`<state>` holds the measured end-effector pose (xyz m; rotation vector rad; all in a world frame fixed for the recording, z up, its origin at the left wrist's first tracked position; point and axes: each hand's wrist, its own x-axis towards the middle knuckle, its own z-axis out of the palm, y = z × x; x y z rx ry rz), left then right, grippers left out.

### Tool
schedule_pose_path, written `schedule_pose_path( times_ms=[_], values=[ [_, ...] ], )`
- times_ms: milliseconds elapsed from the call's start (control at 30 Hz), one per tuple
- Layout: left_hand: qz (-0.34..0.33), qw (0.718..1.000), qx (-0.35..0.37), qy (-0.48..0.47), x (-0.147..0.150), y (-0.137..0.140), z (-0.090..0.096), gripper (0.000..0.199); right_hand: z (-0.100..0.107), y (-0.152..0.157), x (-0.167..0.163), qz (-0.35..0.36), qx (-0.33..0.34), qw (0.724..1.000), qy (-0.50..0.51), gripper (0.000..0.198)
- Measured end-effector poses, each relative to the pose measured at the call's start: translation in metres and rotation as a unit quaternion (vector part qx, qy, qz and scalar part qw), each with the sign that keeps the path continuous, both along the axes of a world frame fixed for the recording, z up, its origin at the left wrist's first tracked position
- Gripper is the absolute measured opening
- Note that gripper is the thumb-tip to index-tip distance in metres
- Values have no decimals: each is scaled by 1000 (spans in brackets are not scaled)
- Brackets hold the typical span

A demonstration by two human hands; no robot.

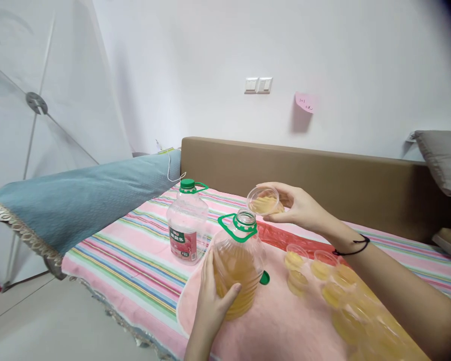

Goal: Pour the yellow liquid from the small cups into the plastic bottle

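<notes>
My left hand (218, 296) is wrapped round the lower side of a large clear plastic bottle (238, 271) with a green carry handle. It stands uncapped, more than half full of yellowish liquid. Over the bottle's mouth, my right hand (295, 204) grips a small clear plastic cup (263, 200), tilted toward the opening with yellowish liquid in it. Whether the cup's rim touches the neck I cannot tell. A green cap (264, 278) lies on the pink mat (278, 321) beside the bottle. Several more cups of yellowish liquid (321, 269) stand to the right, partly behind my forearm.
Left of the held bottle stands a second bottle (188, 220), capped green, with a red and green label. A red plastic sheet (300, 236) lies behind the cups. The striped cloth (143, 260) runs back to a brown padded board (304, 175); a blue-covered armrest (97, 200) is at left.
</notes>
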<state>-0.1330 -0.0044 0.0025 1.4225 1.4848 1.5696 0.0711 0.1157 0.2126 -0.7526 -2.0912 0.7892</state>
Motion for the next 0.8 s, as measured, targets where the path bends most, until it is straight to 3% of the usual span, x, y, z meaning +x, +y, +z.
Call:
schedule_pose_path(
  times_ms=[800],
  values=[
    [-6,1000,21,6,-1,1,-4,93,14,-1,-1,2,63,996,-70,56]
  ],
)
